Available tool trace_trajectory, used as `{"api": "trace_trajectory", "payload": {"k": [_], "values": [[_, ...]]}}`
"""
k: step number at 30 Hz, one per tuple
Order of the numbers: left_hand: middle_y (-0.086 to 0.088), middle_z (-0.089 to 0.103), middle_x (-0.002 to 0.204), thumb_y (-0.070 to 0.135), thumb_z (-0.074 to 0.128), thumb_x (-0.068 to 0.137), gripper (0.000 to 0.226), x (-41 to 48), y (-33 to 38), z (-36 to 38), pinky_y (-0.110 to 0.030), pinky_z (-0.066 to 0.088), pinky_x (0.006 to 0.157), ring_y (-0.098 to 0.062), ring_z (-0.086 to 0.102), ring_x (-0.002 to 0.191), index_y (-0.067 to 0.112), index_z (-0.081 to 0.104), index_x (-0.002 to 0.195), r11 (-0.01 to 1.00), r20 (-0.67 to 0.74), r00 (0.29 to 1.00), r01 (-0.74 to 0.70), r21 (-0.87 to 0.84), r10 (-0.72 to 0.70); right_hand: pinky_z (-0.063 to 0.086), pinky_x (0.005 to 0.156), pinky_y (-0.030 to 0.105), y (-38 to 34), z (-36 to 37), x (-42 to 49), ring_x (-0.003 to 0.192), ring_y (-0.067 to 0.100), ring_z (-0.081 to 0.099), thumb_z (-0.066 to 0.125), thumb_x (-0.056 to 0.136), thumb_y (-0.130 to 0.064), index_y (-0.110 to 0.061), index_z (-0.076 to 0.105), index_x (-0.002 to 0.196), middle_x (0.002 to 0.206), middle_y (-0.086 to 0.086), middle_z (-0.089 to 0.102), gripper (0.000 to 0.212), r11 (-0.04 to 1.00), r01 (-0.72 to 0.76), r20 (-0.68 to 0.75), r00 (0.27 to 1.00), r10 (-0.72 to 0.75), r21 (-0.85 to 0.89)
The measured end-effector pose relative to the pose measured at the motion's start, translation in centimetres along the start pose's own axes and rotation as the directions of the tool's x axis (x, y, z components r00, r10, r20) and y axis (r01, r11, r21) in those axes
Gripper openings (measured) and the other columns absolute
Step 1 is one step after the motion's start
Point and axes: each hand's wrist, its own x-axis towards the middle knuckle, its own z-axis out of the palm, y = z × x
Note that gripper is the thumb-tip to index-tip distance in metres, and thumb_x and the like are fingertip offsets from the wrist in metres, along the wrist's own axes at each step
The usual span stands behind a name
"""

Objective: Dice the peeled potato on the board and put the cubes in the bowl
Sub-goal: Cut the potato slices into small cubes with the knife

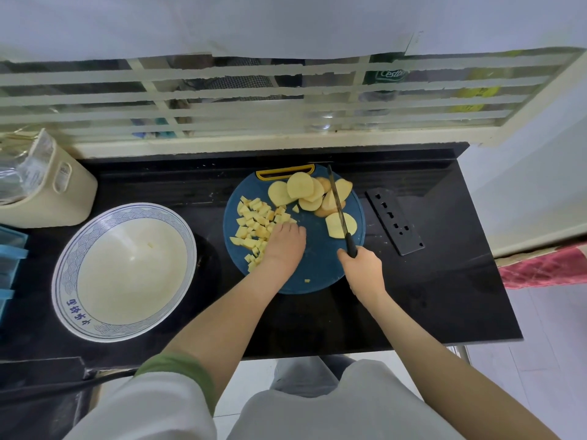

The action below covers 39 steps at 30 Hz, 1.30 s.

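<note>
Dicing about half done. Left part of board [317,268]: heap of cubes [254,223]. Far side: overlapping uncut slices [300,185], with one more slice [336,225] lying apart at the right. Left hand [284,239] palm-down on the near right edge of the heap, fingers bent over the cubes; cannot tell whether it grips any or only corrals them. Right hand [362,268] clasps the handle of the knife [338,201], blade pointing away, lying across the lone slice and the slices beyond. Judged step: a pause in cutting to clear the cubes. Next move likely calls for scooping or sweeping them left, off the board and over the rim, knife held clear of the other hand. Bowl [133,209] sits on the counter [428,296] left of the board, near but not touching; holds only one tiny pale bit [150,245], possibly potato. Beige tub [57,198] at far left holds clear wrapping, contents unclear. One stray cube near the board's front edge.
</note>
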Motion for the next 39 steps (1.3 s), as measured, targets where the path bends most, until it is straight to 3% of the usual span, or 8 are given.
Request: {"api": "trace_trajectory", "payload": {"k": [9,12,17,21,31,39], "values": [[-0.005,0.049,0.124,0.006,0.057,0.089,0.042,0.2,-1.2,-0.5,-0.029,0.035,0.089,-0.022,0.052,0.111,0.01,0.041,0.127,0.941,-0.034,0.999,0.029,-0.338,-0.043,0.045,0.06,0.035,-0.7,0.3,0.3,0.06,0.017,0.046,0.056,0.095,-0.027,-0.013,0.048,0.074,0.068,0.003,0.046,0.026,1.0,0.001,0.008,1.0,-0.001,0.004],[-0.004,0.054,0.121,0.01,0.047,0.096,0.028,0.2,-1.8,-0.6,-0.029,0.035,0.089,-0.022,0.05,0.111,0.012,0.046,0.124,0.941,-0.075,0.992,0.072,-0.33,-0.102,0.045,0.06,0.035,-0.7,0.3,0.3,0.059,0.016,0.046,0.056,0.095,-0.027,-0.012,0.049,0.075,0.068,0.003,0.046,0.026,1.0,0.005,0.011,1.0,-0.005,0.008],[-0.004,0.052,0.122,0.028,0.04,0.099,0.031,0.6,-0.8,-1.5,-0.035,0.03,0.096,-0.023,0.045,0.115,0.016,0.048,0.127,0.94,-0.191,0.973,0.056,-0.337,-0.126,0.041,0.057,0.032,-0.7,-0.4,0.4,0.056,0.013,0.042,0.055,0.095,-0.026,-0.012,0.047,0.072,0.066,0.002,0.045,0.028,1.0,0.017,-0.022,1.0,-0.017,0.001],[-0.002,0.048,0.133,0.037,0.048,0.095,0.047,2.3,1.8,-2.2,-0.04,0.027,0.1,-0.024,0.039,0.124,0.019,0.041,0.137,0.932,-0.109,0.994,-0.017,-0.361,-0.024,0.039,0.056,0.032,0.2,-1.5,0.4,0.056,0.014,0.043,0.055,0.095,-0.025,-0.011,0.044,0.069,0.064,0.002,0.046,0.032,0.999,-0.006,-0.056,0.998,0.008,0.035],[-0.007,0.043,0.131,0.045,0.058,0.086,0.061,5.9,3.9,-3.6,-0.041,0.028,0.099,-0.024,0.038,0.124,0.012,0.04,0.134,0.933,-0.048,0.999,-0.022,-0.36,0.005,0.046,0.059,0.035,3.2,-4.4,1.1,0.059,0.018,0.052,0.057,0.095,-0.027,-0.013,0.055,0.073,0.067,0.004,0.056,0.026,0.989,-0.125,-0.098,0.986,0.133,0.084],[-0.008,0.047,0.124,0.056,0.056,0.079,0.067,3.1,4.5,-2.6,-0.04,0.028,0.096,-0.026,0.042,0.115,0.008,0.044,0.126,0.975,-0.065,0.987,-0.153,-0.164,0.144,0.04,0.046,0.03,2.9,-3.6,0.0,0.048,0.019,0.043,0.056,0.095,-0.027,-0.012,0.05,0.074,0.064,0.008,0.05,0.027,0.96,-0.195,-0.048,0.977,0.209,0.203]]}}
